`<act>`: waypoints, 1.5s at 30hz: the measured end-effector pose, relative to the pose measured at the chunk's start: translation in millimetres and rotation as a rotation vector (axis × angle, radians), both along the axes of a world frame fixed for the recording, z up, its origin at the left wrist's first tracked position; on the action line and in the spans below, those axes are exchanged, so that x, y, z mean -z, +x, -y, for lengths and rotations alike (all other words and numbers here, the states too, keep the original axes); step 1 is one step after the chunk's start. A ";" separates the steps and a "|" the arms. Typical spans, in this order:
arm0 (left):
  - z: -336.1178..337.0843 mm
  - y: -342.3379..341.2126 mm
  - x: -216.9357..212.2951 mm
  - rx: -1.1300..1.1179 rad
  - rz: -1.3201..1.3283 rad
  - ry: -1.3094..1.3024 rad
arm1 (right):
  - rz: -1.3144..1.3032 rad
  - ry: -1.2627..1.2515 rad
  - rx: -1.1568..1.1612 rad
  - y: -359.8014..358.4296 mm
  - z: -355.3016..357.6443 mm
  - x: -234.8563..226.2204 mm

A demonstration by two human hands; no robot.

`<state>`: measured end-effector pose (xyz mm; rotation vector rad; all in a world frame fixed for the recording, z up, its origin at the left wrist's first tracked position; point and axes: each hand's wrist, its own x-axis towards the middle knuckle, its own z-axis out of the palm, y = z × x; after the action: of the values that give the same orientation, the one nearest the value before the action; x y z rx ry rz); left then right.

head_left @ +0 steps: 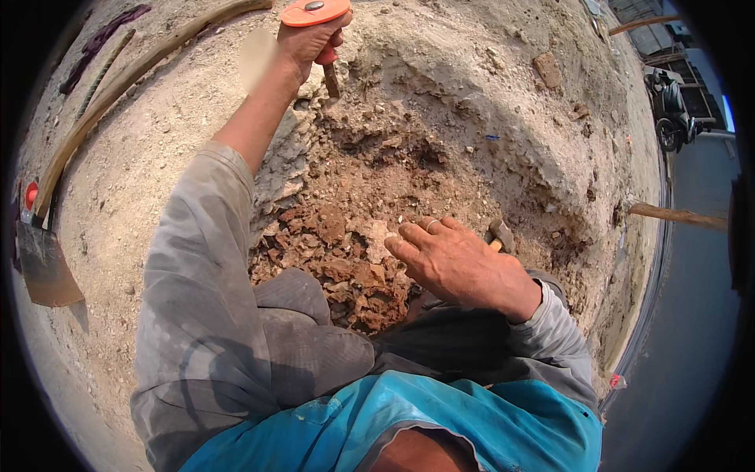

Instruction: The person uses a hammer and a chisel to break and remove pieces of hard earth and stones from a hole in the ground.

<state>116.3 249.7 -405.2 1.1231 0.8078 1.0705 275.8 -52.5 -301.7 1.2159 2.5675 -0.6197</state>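
You are outdoors at a rough digging or building site beside a road, not in any room. Under you lies a pale, dry mound of packed earth and rubble (472, 71), broken open into a hollow of reddish-brown crumbled stone and clay (346, 267). A long-handled hoe with a curved wooden shaft and a rusty flat metal blade (43, 263) lies on the dirt at your left. At your right runs a strip of grey paved road (696, 315), where a parked motorbike (670, 110) stands in full sunlight near low buildings.
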 end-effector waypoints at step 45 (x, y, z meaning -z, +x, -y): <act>0.5 43.9 130.0 0.158 -0.424 0.287 | -0.778 0.211 1.364 209.1 21.6 80.0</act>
<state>160.3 249.1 -535.2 1.6658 0.8932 0.8413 484.9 -74.2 -381.8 3.2927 1.8155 -1.2139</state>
